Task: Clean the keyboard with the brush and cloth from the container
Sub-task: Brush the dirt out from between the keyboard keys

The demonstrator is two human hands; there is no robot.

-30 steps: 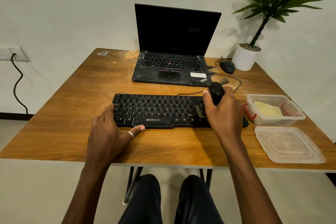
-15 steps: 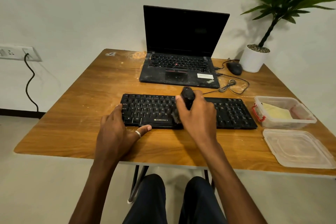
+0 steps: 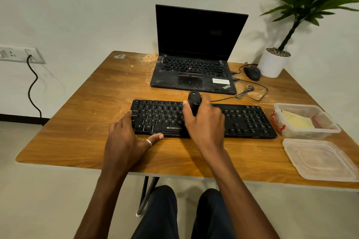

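A black keyboard [image 3: 242, 120] lies across the middle of the wooden table [image 3: 77, 122]. My right hand [image 3: 206, 124] grips the black handle of a brush [image 3: 194, 101] over the keyboard's middle; the bristles are hidden under the hand. My left hand [image 3: 126, 137] lies flat on the keyboard's left end, fingers on the edge and thumb along its front rim. A clear plastic container [image 3: 328, 130] with a yellow cloth [image 3: 297, 120] inside stands right of the keyboard.
The container's clear lid [image 3: 318, 159] lies at the table's front right. A dusty open laptop [image 3: 194, 75] sits behind the keyboard, with a black mouse [image 3: 252, 72], a coiled cable [image 3: 250, 91] and a potted plant [image 3: 275, 62] at the back right. A wall socket [image 3: 19, 54] is at left.
My right hand has swept the brush leftward from the keyboard's right part to its middle. The left hand has stayed on the left end.
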